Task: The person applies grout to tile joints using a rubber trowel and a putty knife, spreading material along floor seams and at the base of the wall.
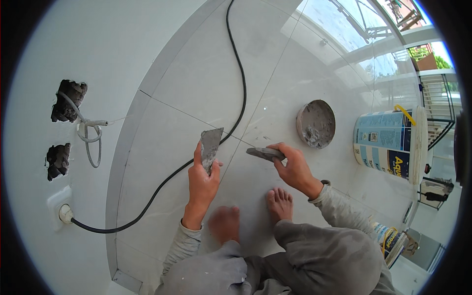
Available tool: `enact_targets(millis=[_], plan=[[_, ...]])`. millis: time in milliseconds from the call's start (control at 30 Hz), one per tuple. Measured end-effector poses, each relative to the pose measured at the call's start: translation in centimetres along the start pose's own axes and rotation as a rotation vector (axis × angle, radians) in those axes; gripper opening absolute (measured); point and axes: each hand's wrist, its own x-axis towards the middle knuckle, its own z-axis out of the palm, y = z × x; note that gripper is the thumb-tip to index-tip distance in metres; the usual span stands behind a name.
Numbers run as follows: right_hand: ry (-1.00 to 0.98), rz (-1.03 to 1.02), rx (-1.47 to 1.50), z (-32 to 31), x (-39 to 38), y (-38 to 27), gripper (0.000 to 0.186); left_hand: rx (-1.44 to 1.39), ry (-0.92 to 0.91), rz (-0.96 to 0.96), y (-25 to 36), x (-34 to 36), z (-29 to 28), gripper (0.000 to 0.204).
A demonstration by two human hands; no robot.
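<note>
My left hand is closed round a flat scraper blade, its broad face smeared with grey mortar and its wide end pointing away from me. To its right, my right hand grips a second, mortar-coated scraper, seen nearly edge-on, with its tip toward the first. A gap separates the two tools, and both are held over the tiled floor. Beyond my right hand, a round brown bowl holds grey mortar. My fingers hide the tools' handles.
A black cable crosses the floor to a plug in the left wall's socket. Above are two rough wall holes, one with a looped grey conduit. Large buckets stand at right. My bare feet are below my hands.
</note>
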Motion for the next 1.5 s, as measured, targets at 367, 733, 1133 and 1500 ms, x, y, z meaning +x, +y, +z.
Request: enact_targets(millis=[367, 733, 1133, 1500], plan=[[0.014, -0.724, -0.390, -7.7, 10.7, 4.8, 0.022, 0.204, -0.018, 0.066, -0.8, 2.5, 2.5, 0.063], [-0.191, -0.909, -0.509, -7.5, 18.4, 10.7, 0.012, 0.246, 0.208, -0.074, -1.1, 5.5, 1.0, 0.064], [-0.269, -0.974, -0.423, -3.2, 12.7, 8.7, 0.012, 0.230, 0.262, -0.098, -0.2, 4.9, -0.1, 0.065], [-0.130, -0.891, -0.359, -2.9, 13.7, 8.6, 0.011, 0.194, 0.234, -0.248, 0.9, 5.2, 0.5, 0.067]])
